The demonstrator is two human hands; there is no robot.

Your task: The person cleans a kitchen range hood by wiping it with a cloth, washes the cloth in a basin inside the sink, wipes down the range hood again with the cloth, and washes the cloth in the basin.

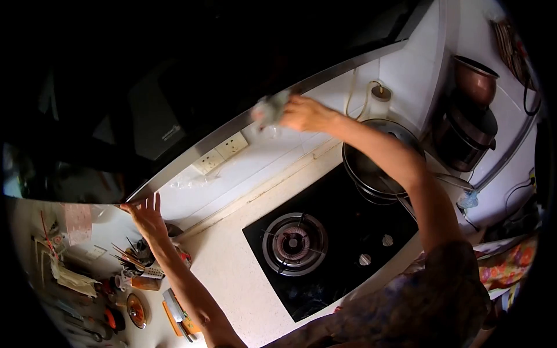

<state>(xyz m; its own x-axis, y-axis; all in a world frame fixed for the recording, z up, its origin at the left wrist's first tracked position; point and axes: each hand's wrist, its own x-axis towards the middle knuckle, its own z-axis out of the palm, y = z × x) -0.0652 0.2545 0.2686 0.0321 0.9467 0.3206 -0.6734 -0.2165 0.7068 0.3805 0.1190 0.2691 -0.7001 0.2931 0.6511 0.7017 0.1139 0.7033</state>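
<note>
My right hand (306,113) is closed around a greyish cloth (270,110), blurred by motion, at the metal lower edge (217,134) of a black range hood (174,110). My left hand (147,217) rests at the hood's lower left corner, thumb against the edge and fingers stretched apart. Beneath my right forearm, a lidded pan (380,153) sits on the far burner of a black gas cooktop (331,278). The nearer burner (293,243) has no pot on it.
Wall sockets (220,153) lie just under the hood. At right stand a dark rice cooker (465,134) and a copper-coloured pot (476,80). A cleaver (174,307) on an orange board (177,322), a chopsticks holder (152,271) and a glass bowl (137,310) are at lower left.
</note>
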